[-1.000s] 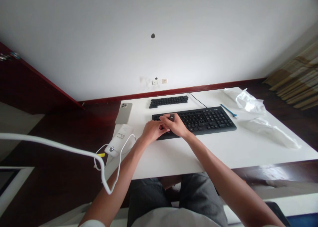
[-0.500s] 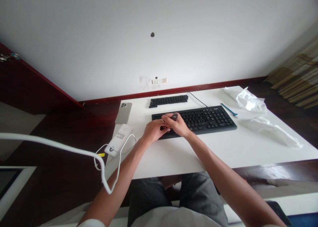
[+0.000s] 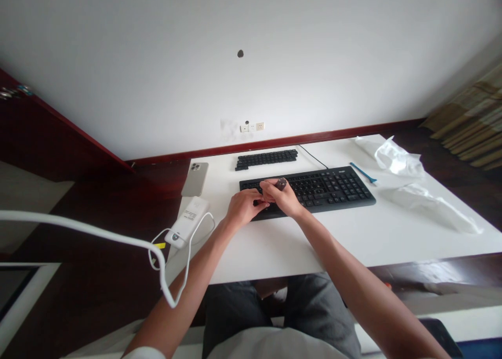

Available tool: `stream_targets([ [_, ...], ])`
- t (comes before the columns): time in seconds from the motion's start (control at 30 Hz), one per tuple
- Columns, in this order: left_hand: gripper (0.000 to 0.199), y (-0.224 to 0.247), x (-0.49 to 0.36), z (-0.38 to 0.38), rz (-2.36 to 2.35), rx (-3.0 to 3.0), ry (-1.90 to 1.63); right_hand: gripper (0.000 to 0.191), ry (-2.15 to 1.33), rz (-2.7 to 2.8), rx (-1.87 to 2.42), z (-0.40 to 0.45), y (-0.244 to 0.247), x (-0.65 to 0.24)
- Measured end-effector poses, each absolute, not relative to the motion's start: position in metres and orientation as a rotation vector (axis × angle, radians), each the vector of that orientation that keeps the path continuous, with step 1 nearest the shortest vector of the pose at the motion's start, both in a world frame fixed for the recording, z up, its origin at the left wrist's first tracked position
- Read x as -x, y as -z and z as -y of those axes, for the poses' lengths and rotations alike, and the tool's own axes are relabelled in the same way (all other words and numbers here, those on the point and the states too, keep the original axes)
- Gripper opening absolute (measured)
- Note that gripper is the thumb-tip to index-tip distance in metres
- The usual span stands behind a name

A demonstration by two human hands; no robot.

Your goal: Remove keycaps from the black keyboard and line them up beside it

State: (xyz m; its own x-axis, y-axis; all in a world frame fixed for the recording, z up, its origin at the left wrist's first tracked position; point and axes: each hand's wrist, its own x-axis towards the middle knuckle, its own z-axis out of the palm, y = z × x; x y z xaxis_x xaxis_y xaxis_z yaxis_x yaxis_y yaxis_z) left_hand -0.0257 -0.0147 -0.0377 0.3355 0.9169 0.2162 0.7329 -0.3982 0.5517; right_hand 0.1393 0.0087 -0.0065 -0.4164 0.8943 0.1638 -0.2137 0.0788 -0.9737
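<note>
Head view: above the black keyboard (image 3: 329,189), the right hand (image 3: 284,198) pinches a small dark piece (image 3: 281,183) at its fingertips, while the left hand (image 3: 245,207), grip unclear, rests on the keys, seemingly steadying the keyboard.

Home study, with a white desk (image 3: 333,238), wall sockets (image 3: 252,127), wooden floor (image 3: 98,212) and striped curtain (image 3: 474,118)

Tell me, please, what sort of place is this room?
It is probably a home study or small office: a white desk holds a black computer keyboard and a smartphone, with wall power sockets behind it and a dark wooden floor.
</note>
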Motion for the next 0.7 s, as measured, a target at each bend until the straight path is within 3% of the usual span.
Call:
stream_targets([
  [0.7,0.005,0.033,0.023,0.018,-1.481,-2.194,-0.732,0.055,-1.611,1.160,0.655,-0.015,0.016,-0.143],
])
